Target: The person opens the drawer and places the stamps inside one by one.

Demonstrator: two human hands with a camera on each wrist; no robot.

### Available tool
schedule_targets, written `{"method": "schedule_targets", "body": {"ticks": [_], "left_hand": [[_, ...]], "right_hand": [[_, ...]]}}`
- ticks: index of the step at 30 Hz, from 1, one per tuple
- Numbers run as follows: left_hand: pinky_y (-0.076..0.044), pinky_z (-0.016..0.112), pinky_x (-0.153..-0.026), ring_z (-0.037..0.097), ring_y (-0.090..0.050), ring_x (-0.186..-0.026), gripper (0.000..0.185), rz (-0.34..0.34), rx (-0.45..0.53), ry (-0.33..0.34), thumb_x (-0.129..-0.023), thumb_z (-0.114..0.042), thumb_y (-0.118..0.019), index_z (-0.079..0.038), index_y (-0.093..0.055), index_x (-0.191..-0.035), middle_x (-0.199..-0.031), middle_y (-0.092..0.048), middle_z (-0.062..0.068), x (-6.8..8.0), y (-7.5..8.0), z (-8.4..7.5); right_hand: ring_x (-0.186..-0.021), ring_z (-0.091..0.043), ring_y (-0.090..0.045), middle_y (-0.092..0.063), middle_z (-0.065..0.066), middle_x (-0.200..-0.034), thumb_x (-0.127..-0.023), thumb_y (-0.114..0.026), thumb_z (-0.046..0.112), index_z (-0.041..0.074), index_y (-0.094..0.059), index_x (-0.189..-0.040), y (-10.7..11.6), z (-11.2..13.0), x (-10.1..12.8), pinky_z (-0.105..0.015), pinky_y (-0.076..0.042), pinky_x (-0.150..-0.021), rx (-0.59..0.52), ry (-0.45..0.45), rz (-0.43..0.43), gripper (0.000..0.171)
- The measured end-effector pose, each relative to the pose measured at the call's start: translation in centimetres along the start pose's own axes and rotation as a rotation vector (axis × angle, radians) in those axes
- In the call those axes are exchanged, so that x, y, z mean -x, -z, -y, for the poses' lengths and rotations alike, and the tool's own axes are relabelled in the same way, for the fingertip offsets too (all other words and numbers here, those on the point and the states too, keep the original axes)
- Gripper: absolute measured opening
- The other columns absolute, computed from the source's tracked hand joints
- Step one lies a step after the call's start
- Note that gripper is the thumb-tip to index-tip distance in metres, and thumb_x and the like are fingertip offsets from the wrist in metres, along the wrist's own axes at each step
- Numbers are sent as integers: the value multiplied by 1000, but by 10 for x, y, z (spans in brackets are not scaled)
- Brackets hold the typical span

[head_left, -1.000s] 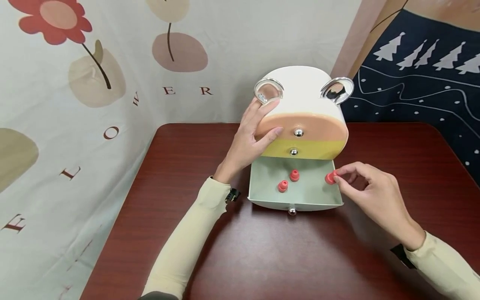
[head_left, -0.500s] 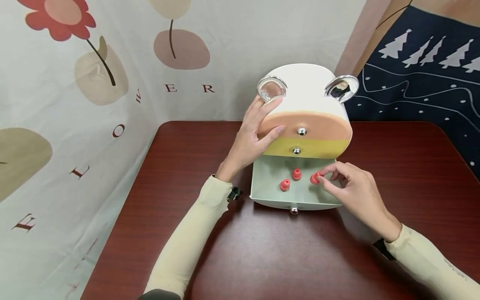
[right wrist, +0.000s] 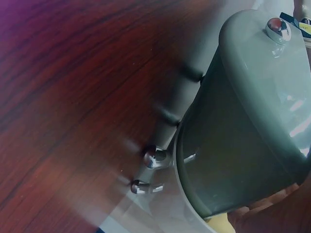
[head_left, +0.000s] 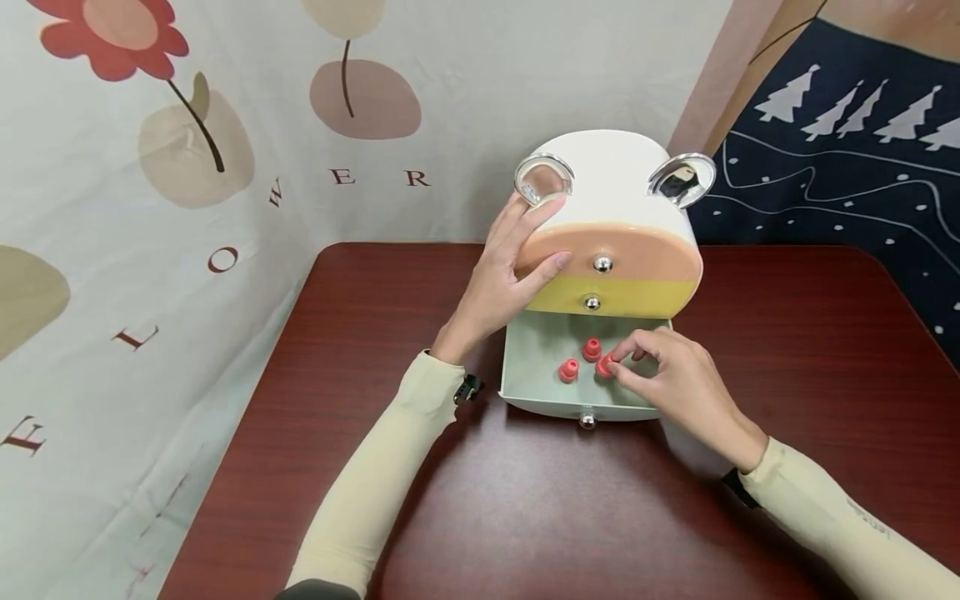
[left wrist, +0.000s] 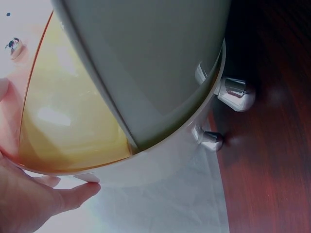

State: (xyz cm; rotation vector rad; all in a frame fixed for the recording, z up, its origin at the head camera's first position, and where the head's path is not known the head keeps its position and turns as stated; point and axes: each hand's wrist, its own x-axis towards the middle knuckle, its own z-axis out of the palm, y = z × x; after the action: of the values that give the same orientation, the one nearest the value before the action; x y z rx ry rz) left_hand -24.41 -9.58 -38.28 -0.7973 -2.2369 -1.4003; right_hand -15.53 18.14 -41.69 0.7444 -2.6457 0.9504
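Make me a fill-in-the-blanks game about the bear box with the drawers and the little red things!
The open bottom drawer holds ____ small red pieces.
The right hand pinches one red piece ____ the drawer.
The left hand rests on the box beside the ____ drawer.
The box stands on a dark ____ table.

Missing words: three; inside; pink; red

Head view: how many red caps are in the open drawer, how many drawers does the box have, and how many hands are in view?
Red caps: 3
Drawers: 3
Hands: 2
Total: 8
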Motion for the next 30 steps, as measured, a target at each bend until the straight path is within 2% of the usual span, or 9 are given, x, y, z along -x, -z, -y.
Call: {"method": "schedule_targets", "body": {"ticks": [3,6,14,19,22,25,30], "left_hand": [[-13,40,-130,8,-10,-163,61,2,3,6,-105,-31,-75,-22,-54,-162,-172,-38,-3,0,0,-1],[-14,40,-130,7,-10,-163,61,1,6,12,-105,-32,-75,-22,-54,-162,-171,-39,-4,1,1,-2],[-12,39,-130,6,-9,-163,61,9,5,14,-105,-32,-75,-22,-54,-162,-172,-38,-4,1,1,-1],[-13,40,-130,8,-9,-163,61,10,4,8,-106,-32,-75,-22,-54,-162,-172,-38,-3,0,0,-1],[-13,41,-130,10,-10,-164,61,11,4,16,-106,-33,-75,-23,-54,-162,-172,-38,-3,0,0,-1],[-13,40,-129,11,-11,-164,61,11,0,16,-106,-34,-75,-23,-54,-162,-171,-39,-3,0,0,-1],[-13,40,-130,15,-15,-164,61,-3,-6,-16,-105,-31,-75,-20,-55,-161,-170,-42,0,-2,0,1]], "right_hand": [[-83,-17,-64,-70,7,-86,-84,-89,5,29,-79,-89,-2,2,-2,-35,-49,-68,25,-16,32,26],[-81,-19,-62,-69,9,-83,-85,-89,6,27,-80,-88,-3,4,-7,-39,-49,-67,52,-29,81,23],[-74,-16,-56,-68,17,-76,-86,-91,7,26,-82,-86,-5,7,-18,-36,-45,-63,97,-33,198,21],[-75,-17,-60,-72,13,-80,-87,-92,8,23,-83,-91,-6,8,-19,-37,-48,-62,89,-51,217,17],[-80,-18,-66,-75,8,-87,-88,-92,10,20,-83,-95,-6,9,-14,-39,-52,-66,81,-46,146,16],[-83,-15,-67,-75,7,-91,-88,-91,10,19,-82,-98,-6,11,-6,-38,-54,-70,67,-14,23,16],[-81,-9,-59,-73,9,-92,-86,-90,9,17,-81,-101,-6,21,12,-24,-46,-72,-8,38,-182,19]]}}
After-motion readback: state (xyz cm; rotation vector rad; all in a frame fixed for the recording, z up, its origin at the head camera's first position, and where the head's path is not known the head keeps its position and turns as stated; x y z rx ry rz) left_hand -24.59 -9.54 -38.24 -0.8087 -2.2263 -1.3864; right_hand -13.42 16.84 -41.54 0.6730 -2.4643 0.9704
